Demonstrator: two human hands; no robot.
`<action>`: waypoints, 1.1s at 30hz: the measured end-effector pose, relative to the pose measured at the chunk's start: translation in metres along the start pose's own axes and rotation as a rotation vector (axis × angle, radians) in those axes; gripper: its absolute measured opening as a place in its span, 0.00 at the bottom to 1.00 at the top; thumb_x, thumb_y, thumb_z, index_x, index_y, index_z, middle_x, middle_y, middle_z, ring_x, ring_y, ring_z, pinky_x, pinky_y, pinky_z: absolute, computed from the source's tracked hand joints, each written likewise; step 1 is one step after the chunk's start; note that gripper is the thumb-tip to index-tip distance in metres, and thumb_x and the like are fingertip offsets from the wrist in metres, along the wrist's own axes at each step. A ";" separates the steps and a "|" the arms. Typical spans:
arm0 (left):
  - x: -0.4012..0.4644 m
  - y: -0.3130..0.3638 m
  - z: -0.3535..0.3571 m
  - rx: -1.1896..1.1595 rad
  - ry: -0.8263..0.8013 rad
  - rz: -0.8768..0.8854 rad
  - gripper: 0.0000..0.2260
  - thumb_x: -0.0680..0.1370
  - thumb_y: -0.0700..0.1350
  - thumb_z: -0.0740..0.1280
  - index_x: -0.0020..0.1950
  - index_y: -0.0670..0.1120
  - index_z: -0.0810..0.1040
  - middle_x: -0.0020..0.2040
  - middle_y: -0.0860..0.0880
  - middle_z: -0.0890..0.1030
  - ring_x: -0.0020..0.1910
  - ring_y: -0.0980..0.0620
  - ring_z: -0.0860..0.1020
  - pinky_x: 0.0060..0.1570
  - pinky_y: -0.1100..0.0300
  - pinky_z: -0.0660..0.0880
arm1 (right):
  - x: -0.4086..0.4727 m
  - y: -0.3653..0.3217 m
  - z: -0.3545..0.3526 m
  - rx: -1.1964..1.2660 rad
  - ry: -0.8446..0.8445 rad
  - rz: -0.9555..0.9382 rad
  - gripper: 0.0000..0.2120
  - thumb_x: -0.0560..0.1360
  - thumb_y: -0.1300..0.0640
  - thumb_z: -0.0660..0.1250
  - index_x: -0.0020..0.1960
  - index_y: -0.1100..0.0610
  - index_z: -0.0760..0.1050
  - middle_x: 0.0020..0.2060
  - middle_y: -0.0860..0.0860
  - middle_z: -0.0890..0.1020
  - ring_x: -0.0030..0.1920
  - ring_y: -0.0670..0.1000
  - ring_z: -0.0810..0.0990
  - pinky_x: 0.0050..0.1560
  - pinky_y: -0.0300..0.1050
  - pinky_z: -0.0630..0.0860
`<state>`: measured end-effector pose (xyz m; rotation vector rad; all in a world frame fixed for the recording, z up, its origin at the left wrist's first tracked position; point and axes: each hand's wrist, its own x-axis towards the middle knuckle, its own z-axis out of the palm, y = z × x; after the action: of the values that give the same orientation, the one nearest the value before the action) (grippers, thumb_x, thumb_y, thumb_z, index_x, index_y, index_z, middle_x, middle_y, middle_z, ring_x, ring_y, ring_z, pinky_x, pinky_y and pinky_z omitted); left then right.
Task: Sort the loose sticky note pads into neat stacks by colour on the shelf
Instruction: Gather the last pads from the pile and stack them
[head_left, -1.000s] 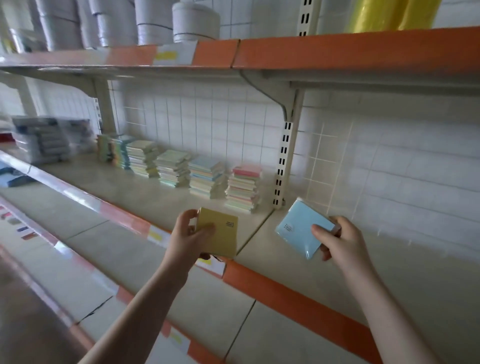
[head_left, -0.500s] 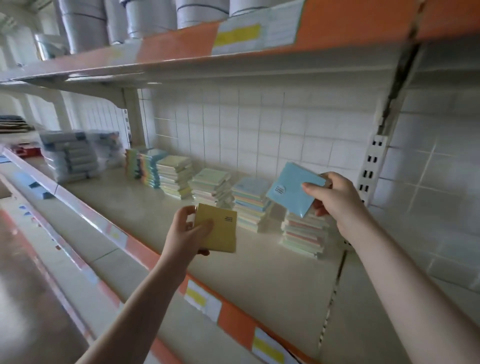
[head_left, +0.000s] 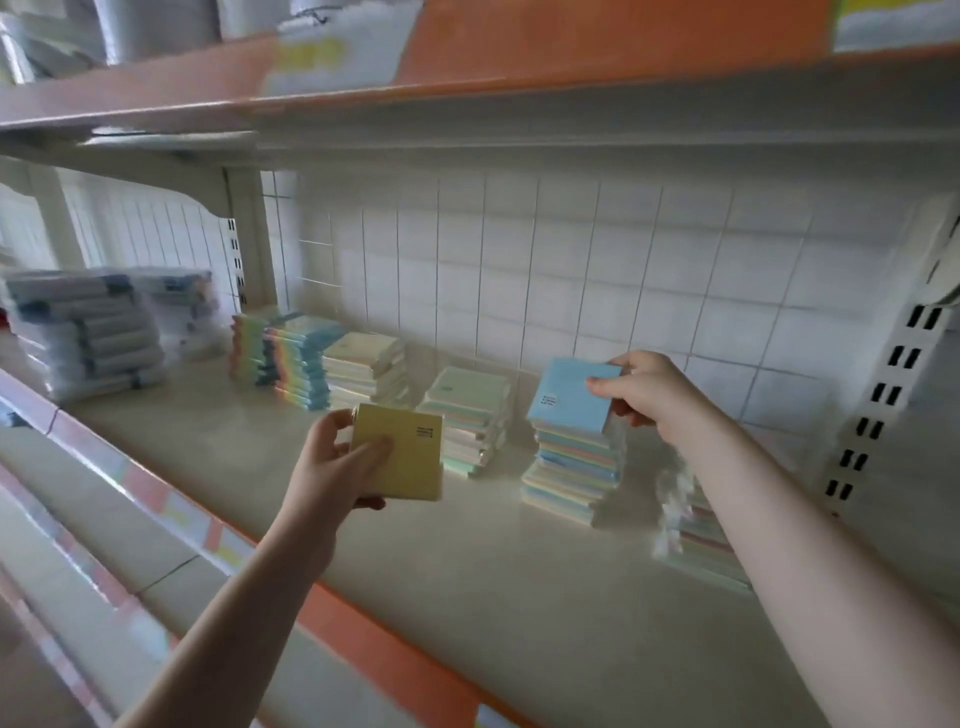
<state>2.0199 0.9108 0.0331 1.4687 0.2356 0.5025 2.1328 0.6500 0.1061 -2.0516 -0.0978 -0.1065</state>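
Note:
My left hand (head_left: 332, 462) grips a yellow sticky note pad (head_left: 402, 452), held upright above the cream shelf (head_left: 467, 571). My right hand (head_left: 649, 389) pinches a light blue pad (head_left: 571, 397) by its right edge, just over the top of a mixed-colour stack (head_left: 574, 475). Further stacks stand along the tiled back wall: a green-topped stack (head_left: 470, 421), a cream-topped stack (head_left: 366, 371) and two rainbow-edged stacks (head_left: 291, 358). My right forearm partly hides another stack (head_left: 696, 540).
Wrapped bundles of blue and white packs (head_left: 88, 332) sit at the far left of the shelf. An orange-edged shelf (head_left: 467, 67) hangs close overhead. A slotted white upright (head_left: 883, 405) stands at the right. The orange front lip (head_left: 389, 654) runs diagonally below my arms.
The view has moved closer and leftward along the shelf. My right hand has carried the blue pad left, from over the rightmost stack to just over the neighbouring one. My left hand keeps holding the yellow pad.

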 end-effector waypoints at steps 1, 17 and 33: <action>0.010 0.000 -0.006 -0.008 -0.017 0.000 0.13 0.77 0.38 0.66 0.59 0.47 0.70 0.44 0.45 0.77 0.37 0.49 0.76 0.23 0.62 0.74 | 0.004 0.003 0.002 -0.021 0.022 0.028 0.12 0.72 0.60 0.71 0.54 0.58 0.74 0.35 0.51 0.76 0.32 0.47 0.71 0.31 0.40 0.66; 0.150 0.025 -0.049 0.016 -0.141 0.031 0.11 0.77 0.37 0.65 0.58 0.46 0.69 0.42 0.51 0.72 0.37 0.54 0.72 0.34 0.60 0.71 | -0.005 -0.014 0.081 -0.582 0.600 -0.337 0.03 0.73 0.60 0.67 0.45 0.58 0.80 0.41 0.57 0.78 0.46 0.60 0.76 0.45 0.48 0.69; 0.267 0.019 -0.014 0.485 -0.120 0.010 0.07 0.76 0.39 0.63 0.52 0.38 0.74 0.46 0.43 0.75 0.43 0.45 0.72 0.41 0.58 0.67 | -0.042 0.010 0.164 -0.577 0.487 -0.398 0.04 0.71 0.61 0.72 0.42 0.54 0.78 0.39 0.49 0.78 0.42 0.54 0.78 0.40 0.47 0.72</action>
<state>2.2440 1.0472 0.0902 1.9661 0.2664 0.3774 2.0974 0.7896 0.0158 -2.4838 -0.1864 -0.9706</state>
